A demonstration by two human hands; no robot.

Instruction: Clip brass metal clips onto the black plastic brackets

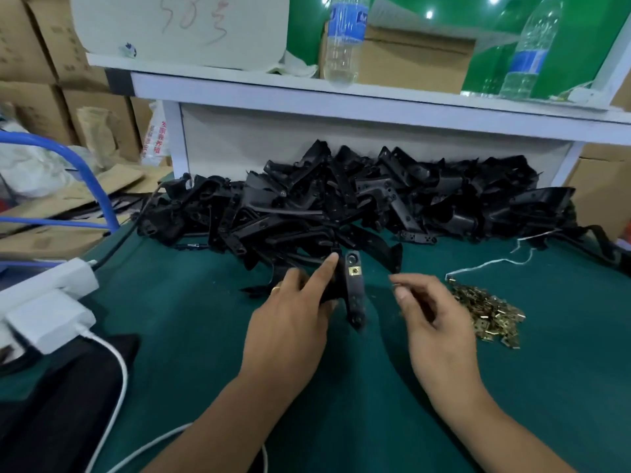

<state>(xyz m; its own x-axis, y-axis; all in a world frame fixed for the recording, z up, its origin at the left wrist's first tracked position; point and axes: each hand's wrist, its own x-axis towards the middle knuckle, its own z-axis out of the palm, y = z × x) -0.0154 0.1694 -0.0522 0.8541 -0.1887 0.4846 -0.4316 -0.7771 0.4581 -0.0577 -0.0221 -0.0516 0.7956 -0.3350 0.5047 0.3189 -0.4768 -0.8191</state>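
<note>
left hand grips clipped bracket; right hand beside it.

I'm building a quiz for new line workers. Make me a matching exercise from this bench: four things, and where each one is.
Things:
1. bracket pile
2. loose brass clips
3. water bottles
4. bracket with a brass clip on it

Places:
A. on the white shelf
B. held in the left hand
C. against the back of the green mat
D. beside the right hand

Pairs: 1-C, 2-D, 3-A, 4-B
</note>
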